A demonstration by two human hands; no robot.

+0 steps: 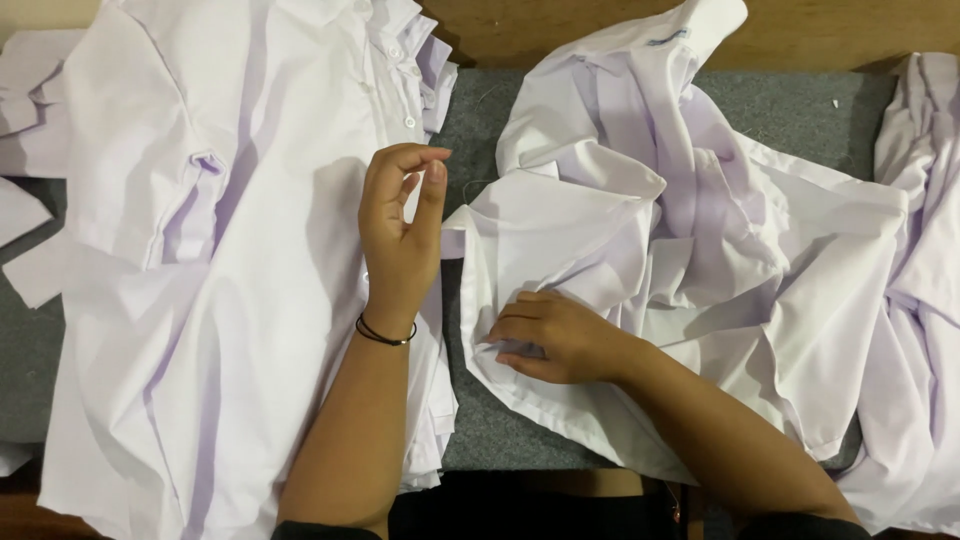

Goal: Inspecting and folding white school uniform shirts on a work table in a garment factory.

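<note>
Crumpled white shirt (700, 230) — collar toward the surface's (790, 110) far edge; right hand (550, 335) presses its cloth, left hand (400, 225) pinches empty air.

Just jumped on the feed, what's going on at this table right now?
A person is working with white shirts on a grey-covered table. Their left hand is raised above a stack of flat white shirts, thumb and fingertips pinched together; whether it holds anything, such as a thread, cannot be told. A black band sits on that wrist. Their right hand rests on a crumpled white shirt, fingers pressing into its fabric. More white garments lie at the right edge.
</note>
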